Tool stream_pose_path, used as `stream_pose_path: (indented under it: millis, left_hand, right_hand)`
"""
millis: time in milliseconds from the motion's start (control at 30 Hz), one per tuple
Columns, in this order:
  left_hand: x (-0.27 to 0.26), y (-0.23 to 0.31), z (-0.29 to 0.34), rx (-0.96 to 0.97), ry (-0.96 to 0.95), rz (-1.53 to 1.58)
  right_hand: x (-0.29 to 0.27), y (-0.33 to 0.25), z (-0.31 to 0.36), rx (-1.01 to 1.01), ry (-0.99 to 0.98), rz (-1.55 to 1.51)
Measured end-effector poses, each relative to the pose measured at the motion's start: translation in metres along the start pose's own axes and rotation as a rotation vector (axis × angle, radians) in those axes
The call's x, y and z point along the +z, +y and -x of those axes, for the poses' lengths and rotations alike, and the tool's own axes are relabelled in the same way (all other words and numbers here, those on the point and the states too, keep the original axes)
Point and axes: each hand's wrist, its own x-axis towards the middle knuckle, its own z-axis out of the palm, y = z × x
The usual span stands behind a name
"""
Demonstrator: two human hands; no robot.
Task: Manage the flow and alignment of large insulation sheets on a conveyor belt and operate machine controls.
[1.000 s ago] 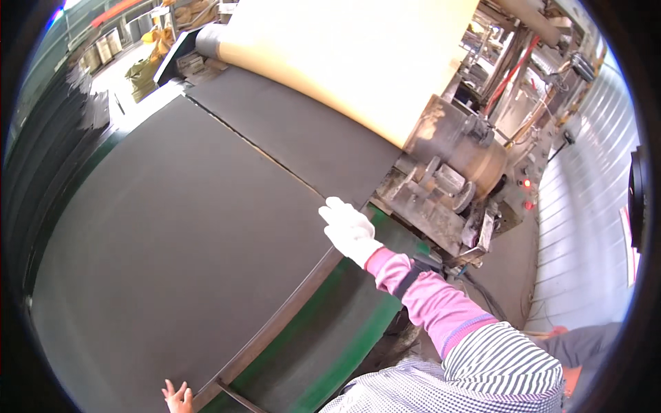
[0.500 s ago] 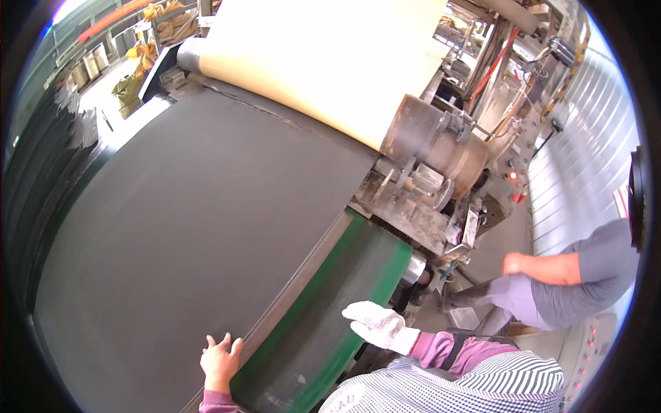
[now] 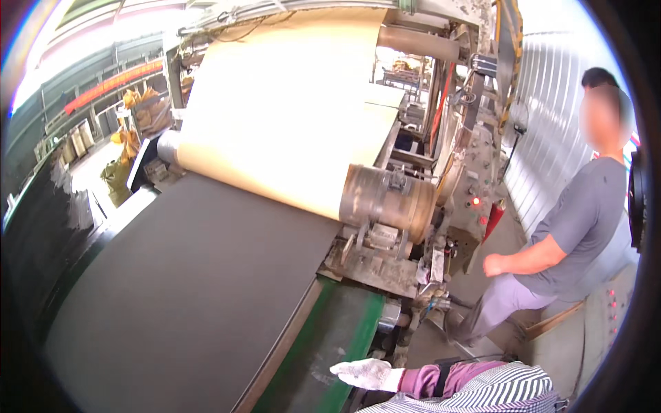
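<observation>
My right hand [image 3: 366, 375], in a white knitted glove, is stretched out flat over the green-edged conveyor belt [image 3: 323, 344] at the lower middle. Its fingers lie together and point left, and nothing shows in them. Whether it touches the belt I cannot tell. Left of the belt spreads a wide dark grey sheet [image 3: 200, 275], its right edge running close to the belt. The sheet's far end meets a roller carrying a broad pale yellow sheet [image 3: 275, 103]. My left hand is outside the picture.
A metal drum [image 3: 385, 203] and its brackets stand at the belt's far end. Beyond it is a control panel [image 3: 475, 186] with a lit red light. A co-worker [image 3: 578, 213] in a grey shirt stands at the right. Another panel [image 3: 609, 323] is at lower right.
The view has tilted up, so the machine sits lower and the co-worker's upper body shows. My bare left hand, earlier over the grey sheet's edge, has gone out of view.
</observation>
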Motion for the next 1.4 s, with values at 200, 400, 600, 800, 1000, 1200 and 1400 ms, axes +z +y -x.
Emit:
stream_pose_path:
  millis: [200, 400, 600, 800, 1000, 1200, 1400]
  left_hand:
    - [0.005, 0.061, 0.003, 0.204, -0.159, -0.087]
    - [0.037, 0.12, -0.017, 0.312, -0.288, -0.027]
    - [0.019, 0.04, -0.009, 0.094, -0.222, 0.223]
    - [-0.009, 0.001, 0.009, -0.053, -0.038, 0.152]
    - [0.031, 0.041, -0.006, 0.176, -0.163, 0.162]
    - [0.028, -0.008, 0.006, 0.022, -0.07, -0.374]
    - [0.025, 0.023, 0.03, 0.179, 0.111, -0.266]
  right_hand:
    - [0.017, 0.002, 0.007, 0.033, 0.039, -0.09]
    - [0.006, -0.011, 0.007, 0.259, -0.087, -0.126]
    - [-0.009, 0.017, 0.008, 0.255, -0.008, -0.096]
    - [-0.015, 0.037, 0.013, 0.219, 0.059, 0.01]
    - [-0.002, 0.022, 0.003, 0.007, 0.213, 0.098]
    - [0.009, 0.021, 0.008, 0.096, 0.147, 0.031]
    - [-0.006, 0.019, -0.001, 0.175, 0.098, -0.048]
